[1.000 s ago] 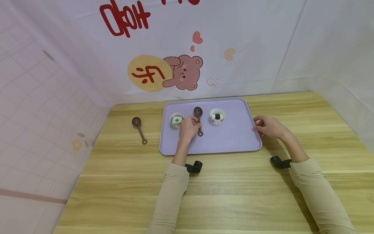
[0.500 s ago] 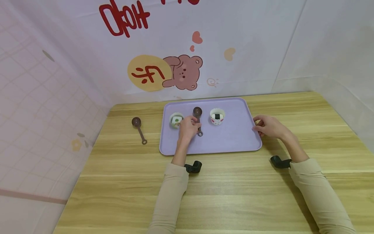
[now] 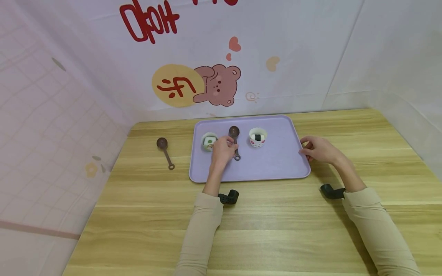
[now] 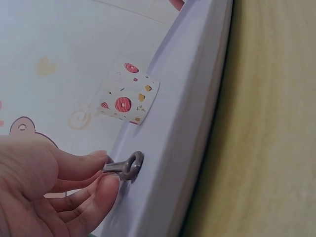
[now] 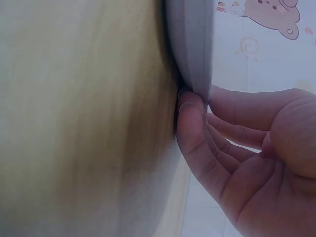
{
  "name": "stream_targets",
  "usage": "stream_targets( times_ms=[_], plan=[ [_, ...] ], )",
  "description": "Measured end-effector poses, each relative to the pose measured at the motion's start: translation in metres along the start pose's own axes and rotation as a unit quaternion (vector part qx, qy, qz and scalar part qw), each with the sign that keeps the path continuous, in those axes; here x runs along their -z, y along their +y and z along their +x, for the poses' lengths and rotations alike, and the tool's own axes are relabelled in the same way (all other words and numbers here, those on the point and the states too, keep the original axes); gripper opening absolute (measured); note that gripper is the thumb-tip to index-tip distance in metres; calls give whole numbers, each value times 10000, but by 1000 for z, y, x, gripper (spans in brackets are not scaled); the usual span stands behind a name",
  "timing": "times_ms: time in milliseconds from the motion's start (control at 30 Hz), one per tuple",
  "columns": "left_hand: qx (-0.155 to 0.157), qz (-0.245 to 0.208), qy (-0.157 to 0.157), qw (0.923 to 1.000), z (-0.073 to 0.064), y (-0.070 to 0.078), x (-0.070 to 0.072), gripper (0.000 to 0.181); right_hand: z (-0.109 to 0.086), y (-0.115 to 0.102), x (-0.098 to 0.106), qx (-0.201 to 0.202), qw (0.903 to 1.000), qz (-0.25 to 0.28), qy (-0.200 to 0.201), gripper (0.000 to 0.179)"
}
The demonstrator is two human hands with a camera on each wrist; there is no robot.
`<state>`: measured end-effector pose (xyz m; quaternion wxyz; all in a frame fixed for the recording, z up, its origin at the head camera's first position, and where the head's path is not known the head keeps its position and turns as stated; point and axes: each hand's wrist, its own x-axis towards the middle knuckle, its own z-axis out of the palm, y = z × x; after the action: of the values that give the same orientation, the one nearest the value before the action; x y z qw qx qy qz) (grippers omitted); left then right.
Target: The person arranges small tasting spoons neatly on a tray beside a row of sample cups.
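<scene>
My left hand (image 3: 222, 153) pinches the handle of a brown measuring spoon (image 3: 234, 132) between thumb and fingers. In the left wrist view the ringed end of the spoon (image 4: 132, 166) sticks out past the fingertips, close over the lilac tray (image 3: 269, 168). My right hand (image 3: 319, 148) grips the tray's right edge; in the right wrist view thumb and fingers lie on either side of the rim (image 5: 195, 54). Left of the spoon on the tray is a paper cup (image 3: 207, 147) holding a white piece with a green dot, partly behind the left hand. To its right stands another paper cup (image 3: 257, 143) with a white-and-black sushi piece.
A second brown measuring spoon (image 3: 162, 143) lies on the wooden table (image 3: 262, 226), left of the tray. Behind the table hangs a white cloth (image 3: 293, 84) printed with a bear and red characters. Black wrist mounts (image 3: 229, 197) sit on both forearms.
</scene>
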<state>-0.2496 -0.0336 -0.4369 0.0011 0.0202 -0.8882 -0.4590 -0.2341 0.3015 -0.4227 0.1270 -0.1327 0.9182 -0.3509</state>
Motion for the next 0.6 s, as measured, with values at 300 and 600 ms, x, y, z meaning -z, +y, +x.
stream_targets(
  times_ms=[300,600],
  plan=[
    [-98,34,116,9999,-2,5,3,21,1,2,-1,-31,10000,3,36,36],
    [-210,15,182,9996,-4,8,7,19,1,3,-2,-23,10000,25,5,36]
  ],
)
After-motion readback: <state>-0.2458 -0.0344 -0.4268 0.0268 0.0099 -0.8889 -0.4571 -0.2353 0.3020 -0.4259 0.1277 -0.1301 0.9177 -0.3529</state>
